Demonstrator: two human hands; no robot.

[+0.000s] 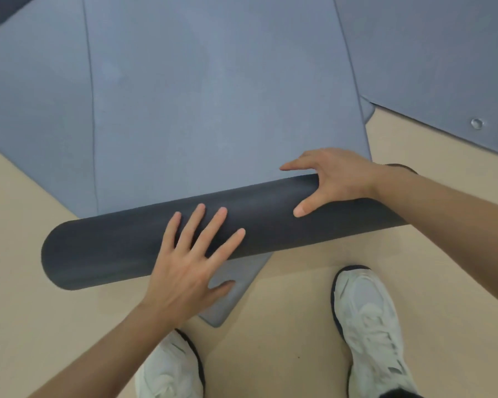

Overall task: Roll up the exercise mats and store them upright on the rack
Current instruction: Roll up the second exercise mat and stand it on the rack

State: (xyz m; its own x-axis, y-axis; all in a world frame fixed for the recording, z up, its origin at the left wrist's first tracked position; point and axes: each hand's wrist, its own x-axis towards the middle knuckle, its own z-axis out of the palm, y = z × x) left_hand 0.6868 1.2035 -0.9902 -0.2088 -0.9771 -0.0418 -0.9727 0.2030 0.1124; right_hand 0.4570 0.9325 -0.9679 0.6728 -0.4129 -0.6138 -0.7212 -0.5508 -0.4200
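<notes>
A blue-grey exercise mat (213, 96) lies flat on the floor, and its near end is rolled into a dark grey roll (112, 248) lying across the view. My left hand (190, 254) presses flat on the roll's middle with straight, spread fingers. My right hand (337, 179) rests on the roll's right part, fingers reaching over its far side and thumb on the near side. The rack is not in view.
Another blue mat (35, 110) lies flat under the left side, its corner (227, 305) poking out below the roll. A third mat (443, 67) with a metal eyelet (477, 123) lies at the right. My white shoes (368, 326) stand on the beige floor (285, 326).
</notes>
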